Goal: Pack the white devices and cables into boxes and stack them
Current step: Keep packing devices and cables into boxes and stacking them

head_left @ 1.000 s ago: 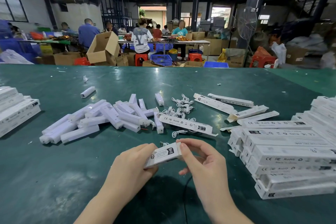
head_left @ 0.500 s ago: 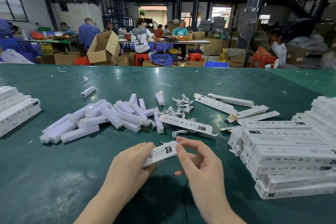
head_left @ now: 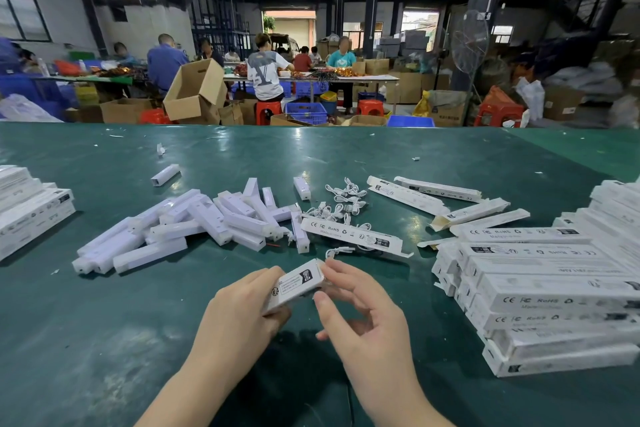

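Since a second ago both hands have drawn slightly nearer and the box (head_left: pixel 298 284) between them has tilted, its far end now raised toward the right. Left hand (head_left: pixel 242 315) grips the box's near end, fingers curled round its underside and thumb side along the top. Right hand (head_left: pixel 360 315) pinches the far end, its fingertips (head_left: pixel 332 269) pressed on the end flap with the thumb below, the remaining fingers loosely bent and apart. This box is held just above the green table (head_left: pixel 104 340), near the front edge, label side up. Beyond it lies a loose pile of white devices (head_left: pixel 194 225), spread left of centre, with one more device (head_left: pixel 165 175) lying alone farther back. Just right of the pile sits a tangle of white cables (head_left: pixel 341 201), and one cable (head_left: pixel 337 251) lies near the held box's far end. A flat box (head_left: pixel 353 236) rests between the cables and the hands, while several more unfilled boxes (head_left: pixel 440 198) lie scattered to the right of the cables. Stacked boxes (head_left: pixel 554 291) fill the right side of the table, and another stack (head_left: pixel 31 208) sits at the left edge. Far behind the table, people (head_left: pixel 266 69) sit at benches among cartons (head_left: pixel 194 90).
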